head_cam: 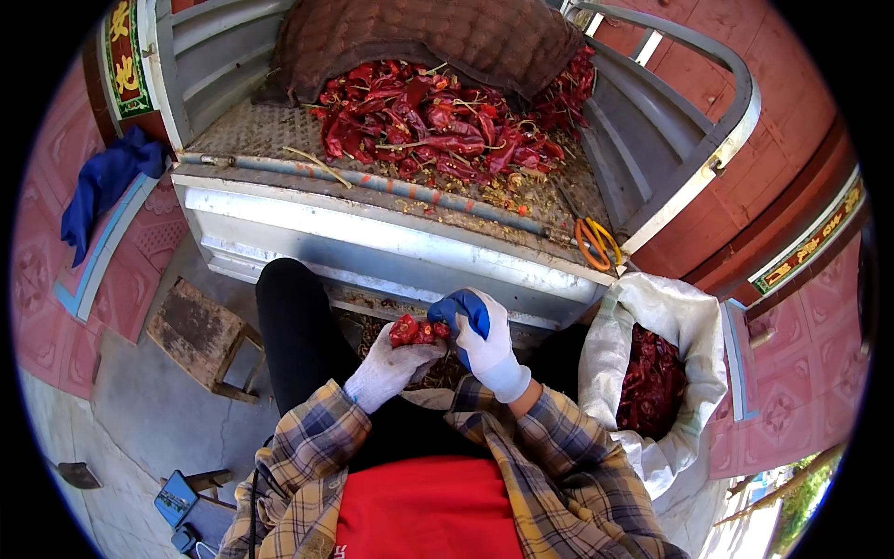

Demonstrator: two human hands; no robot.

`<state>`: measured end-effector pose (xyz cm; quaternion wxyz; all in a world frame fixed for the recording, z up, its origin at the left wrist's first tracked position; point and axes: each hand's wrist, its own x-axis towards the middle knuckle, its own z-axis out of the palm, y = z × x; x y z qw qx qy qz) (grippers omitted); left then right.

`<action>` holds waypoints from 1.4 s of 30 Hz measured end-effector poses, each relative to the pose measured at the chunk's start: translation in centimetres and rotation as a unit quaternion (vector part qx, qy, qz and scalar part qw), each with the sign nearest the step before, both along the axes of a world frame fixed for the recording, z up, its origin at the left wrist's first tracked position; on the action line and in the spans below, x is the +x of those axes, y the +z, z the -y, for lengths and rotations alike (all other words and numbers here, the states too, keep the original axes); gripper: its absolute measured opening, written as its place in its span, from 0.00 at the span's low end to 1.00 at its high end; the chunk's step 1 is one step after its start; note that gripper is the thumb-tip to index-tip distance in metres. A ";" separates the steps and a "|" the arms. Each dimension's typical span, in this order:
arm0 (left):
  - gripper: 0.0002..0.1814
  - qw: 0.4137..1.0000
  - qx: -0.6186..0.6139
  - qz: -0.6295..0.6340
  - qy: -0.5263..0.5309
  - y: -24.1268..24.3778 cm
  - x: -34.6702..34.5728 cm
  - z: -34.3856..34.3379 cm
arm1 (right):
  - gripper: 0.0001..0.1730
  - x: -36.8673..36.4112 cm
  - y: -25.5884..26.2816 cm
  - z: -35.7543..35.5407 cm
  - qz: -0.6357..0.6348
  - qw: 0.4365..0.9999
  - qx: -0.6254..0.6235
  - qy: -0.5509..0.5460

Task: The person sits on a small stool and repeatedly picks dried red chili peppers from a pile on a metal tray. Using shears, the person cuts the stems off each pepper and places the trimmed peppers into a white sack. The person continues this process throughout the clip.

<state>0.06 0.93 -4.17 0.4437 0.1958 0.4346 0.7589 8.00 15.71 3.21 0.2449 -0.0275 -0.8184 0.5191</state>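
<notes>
My left hand [398, 367], in a soiled white knit glove, holds a small bunch of dried red chili peppers [418, 331] with their stem ends facing up. Close against the right side of the bunch is my right hand [482, 335], in a white glove with a blue coated palm. Its fingers are curled at the peppers, and the fingertips are hidden, so a grip on a stem cannot be made out. Both hands are above my lap, in front of the metal tailgate [391, 230] of a cargo bed. A heap of dried red chili peppers [440, 126] lies on that bed.
A brown quilted cover [426, 35] lies behind the heap. Orange-and-yellow-handled scissors [594, 243] rest at the bed's right corner. To my right stands a white woven sack [601, 370] containing red chili peppers [649, 384]. A wooden stool [199, 335] is at my left.
</notes>
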 end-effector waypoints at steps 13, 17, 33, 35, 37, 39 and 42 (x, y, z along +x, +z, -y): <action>0.14 0.999 0.001 -0.041 0.002 1.5 0.9 0.5 | 0.11 0.6 -2.9 -0.6 0.162 0.833 -0.521 0.092; 0.15 0.995 0.009 -0.097 -0.009 -0.5 0.7 0.3 | 0.10 0.8 -3.3 -0.3 0.162 0.784 -0.593 0.086; 0.16 0.991 0.024 -0.126 -0.031 -0.4 1.0 0.2 | 0.12 1.2 -4.9 0.5 0.147 0.663 -0.732 0.052; 0.16 0.990 0.033 -0.136 -0.032 -0.3 0.9 0.3 | 0.12 1.1 -5.1 0.6 0.143 0.667 -0.730 0.047; 0.15 0.987 0.024 -0.153 -0.033 0.6 1.0 0.4 | 0.12 1.1 -5.8 0.0 0.129 0.650 -0.744 0.085; 0.15 0.987 0.025 -0.156 -0.040 0.6 1.0 0.4 | 0.09 1.3 -5.2 0.3 0.114 0.648 -0.745 0.111; 0.16 0.986 0.036 -0.153 -0.056 -0.8 0.5 0.3 | 0.06 1.5 -5.2 0.8 0.092 0.698 -0.699 0.126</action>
